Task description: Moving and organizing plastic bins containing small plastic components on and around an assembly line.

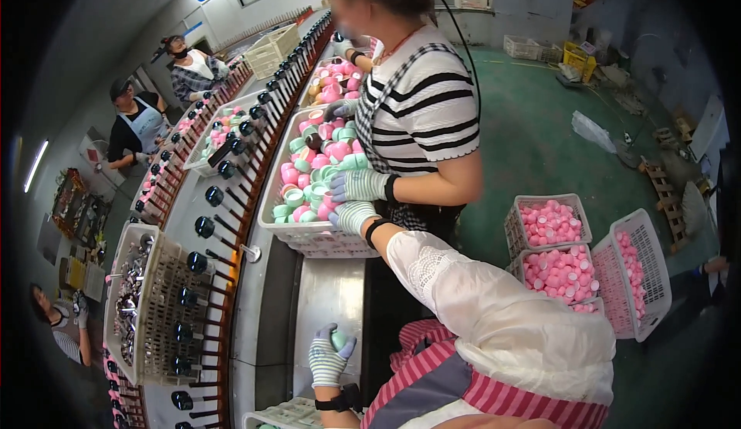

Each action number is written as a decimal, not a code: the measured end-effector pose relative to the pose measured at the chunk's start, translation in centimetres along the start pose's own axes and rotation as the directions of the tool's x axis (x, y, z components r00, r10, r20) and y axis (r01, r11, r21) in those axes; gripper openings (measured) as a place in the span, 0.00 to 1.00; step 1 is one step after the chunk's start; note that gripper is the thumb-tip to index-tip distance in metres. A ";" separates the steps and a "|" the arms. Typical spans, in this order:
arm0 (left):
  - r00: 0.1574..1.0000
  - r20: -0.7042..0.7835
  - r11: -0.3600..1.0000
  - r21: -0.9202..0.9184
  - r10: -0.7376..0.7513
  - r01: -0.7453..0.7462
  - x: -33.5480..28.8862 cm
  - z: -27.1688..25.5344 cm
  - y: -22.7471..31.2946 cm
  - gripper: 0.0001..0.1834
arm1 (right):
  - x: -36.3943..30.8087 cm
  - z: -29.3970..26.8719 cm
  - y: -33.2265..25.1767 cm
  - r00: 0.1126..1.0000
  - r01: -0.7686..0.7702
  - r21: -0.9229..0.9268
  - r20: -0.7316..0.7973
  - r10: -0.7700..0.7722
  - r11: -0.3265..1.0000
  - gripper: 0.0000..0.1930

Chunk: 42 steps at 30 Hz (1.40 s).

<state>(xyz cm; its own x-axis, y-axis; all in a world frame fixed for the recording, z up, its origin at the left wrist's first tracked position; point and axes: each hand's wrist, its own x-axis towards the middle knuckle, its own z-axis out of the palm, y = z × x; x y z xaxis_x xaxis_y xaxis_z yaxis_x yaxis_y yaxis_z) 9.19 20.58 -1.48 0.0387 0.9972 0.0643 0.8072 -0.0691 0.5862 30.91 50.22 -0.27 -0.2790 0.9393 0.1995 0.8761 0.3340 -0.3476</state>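
Observation:
My left hand [330, 358], in a striped glove, is closed around a small mint-green cap [339, 339] above the metal ledge beside the conveyor. My right arm stretches forward in a white sleeve. At its end my right hand [355, 217], gloved too, touches the heap at the near right corner of a white basket [316, 234]. Pink caps [290, 176] and mint-green caps [294, 196] fill this basket. My right fingertips are partly hidden, so their grip is unclear. Just beyond lies a co-worker's gloved hand [360, 185] on the same heap.
A co-worker [421, 105] in stripes stands close ahead. Dark round pieces on spindles [204, 227] line the conveyor. Across it sits a basket of shiny metal parts [133, 290]. Another white basket [285, 413] is below my left hand. Baskets of pink caps [557, 271] stand behind on the floor.

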 end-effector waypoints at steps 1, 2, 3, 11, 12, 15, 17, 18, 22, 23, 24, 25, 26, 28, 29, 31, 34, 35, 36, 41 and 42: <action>0.999 0.038 0.999 -0.007 0.039 -0.039 0.1 0.0 0.6 0.30 | 0.3 -0.2 -0.1 0.995 -0.031 -0.024 0.097 0.033 0.999 0.25; 0.996 0.043 0.997 -0.008 0.075 -0.074 -0.3 -0.3 1.6 0.29 | -0.1 -0.2 -0.4 0.995 -0.029 -0.016 0.094 0.030 0.999 0.24; 0.995 0.060 0.997 -0.011 0.081 -0.080 -0.4 -0.2 2.3 0.29 | 0.0 0.3 -0.3 0.999 -0.011 -0.019 0.033 0.011 1.000 0.24; 0.945 0.159 0.958 -0.016 0.285 -0.286 1.0 0.7 3.8 0.28 | 1.7 0.2 1.0 0.997 -0.073 -0.001 -0.008 0.073 0.997 0.20; 0.945 0.158 0.957 0.001 0.288 -0.292 1.2 0.9 3.8 0.28 | 1.5 0.0 0.9 1.000 -0.015 -0.096 -0.009 0.015 0.995 0.19; 0.944 0.171 0.958 0.006 0.282 -0.287 1.5 1.9 2.5 0.29 | 0.8 -1.6 -0.3 1.000 -0.030 -0.322 -0.006 0.030 0.946 0.17; 0.934 0.212 0.957 -0.016 0.286 -0.290 1.7 2.4 2.7 0.28 | 2.1 -2.2 -0.7 0.949 -0.294 -0.156 0.074 0.308 0.943 0.21; 0.932 0.260 0.967 -0.062 0.254 -0.246 1.8 2.9 2.6 0.27 | 2.5 -2.3 -0.2 0.948 -0.303 -0.122 0.059 0.312 0.945 0.21; 0.910 0.350 0.975 -0.069 0.223 -0.212 1.2 5.0 2.8 0.26 | 2.5 -0.7 0.4 0.973 -0.207 -0.203 0.061 0.224 0.957 0.21; 0.908 0.355 0.974 -0.066 0.224 -0.215 1.4 5.1 2.6 0.26 | 2.5 -0.7 0.1 0.973 -0.205 -0.210 0.060 0.221 0.956 0.21; 0.906 0.360 0.975 -0.063 0.222 -0.214 1.7 4.8 2.1 0.26 | 3.0 -0.8 -0.4 0.970 -0.234 -0.189 0.016 0.242 0.954 0.21; 0.913 0.377 0.988 -0.078 0.155 -0.136 2.2 4.3 1.6 0.26 | 3.6 -0.9 -1.2 0.966 -0.257 -0.167 -0.024 0.256 0.952 0.21; 0.924 0.379 0.995 -0.093 0.057 -0.024 2.0 3.9 0.8 0.27 | 3.4 -2.1 -3.2 0.979 -0.159 -0.196 0.099 0.181 0.968 0.21; 0.911 0.410 0.999 -0.032 0.046 -0.036 2.1 3.2 0.1 0.27 | 3.9 -1.1 -3.5 0.973 -0.232 -0.125 -0.036 0.230 0.965 0.21; 0.897 0.440 0.998 0.025 0.037 -0.054 1.8 2.8 0.0 0.27 | 4.3 -0.4 -4.0 0.943 -0.298 -0.044 -0.168 0.287 0.954 0.21; 0.912 0.411 0.995 0.089 -0.002 -0.038 1.5 1.2 0.6 0.28 | 4.5 1.3 -4.4 0.960 -0.271 -0.002 -0.072 0.270 0.963 0.18; 0.916 0.385 0.994 -0.056 0.111 -0.097 1.8 0.6 0.7 0.26 | 4.1 2.8 -2.4 0.949 -0.194 -0.045 -0.260 0.176 0.980 0.18; 0.929 0.359 0.996 -0.051 0.084 -0.070 1.5 0.3 0.6 0.26 | 4.0 3.2 -2.2 0.918 -0.206 -0.076 -0.360 0.166 0.976 0.20; 0.924 0.368 0.994 -0.041 0.108 -0.100 1.1 0.2 0.5 0.26 | 3.6 3.5 -2.1 0.935 -0.233 -0.069 -0.289 0.204 0.970 0.21; 0.905 0.410 0.993 -0.086 0.112 -0.084 -0.4 -0.7 0.7 0.26 | 1.9 4.2 -2.4 0.932 -0.173 -0.095 -0.337 0.132 0.980 0.20; 0.885 0.459 0.988 -0.153 0.073 -0.002 -0.8 -0.6 0.4 0.26 | 1.8 3.8 -3.2 0.943 -0.148 -0.065 -0.311 0.121 0.987 0.20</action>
<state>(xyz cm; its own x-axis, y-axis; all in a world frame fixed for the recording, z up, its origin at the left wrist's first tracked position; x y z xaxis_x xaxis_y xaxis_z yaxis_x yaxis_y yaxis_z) 9.11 19.72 -0.83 0.3634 0.8912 -0.2716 0.7076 -0.0744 0.7026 26.08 51.18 -2.26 -0.0350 0.9017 0.4310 0.9313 0.1859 -0.3133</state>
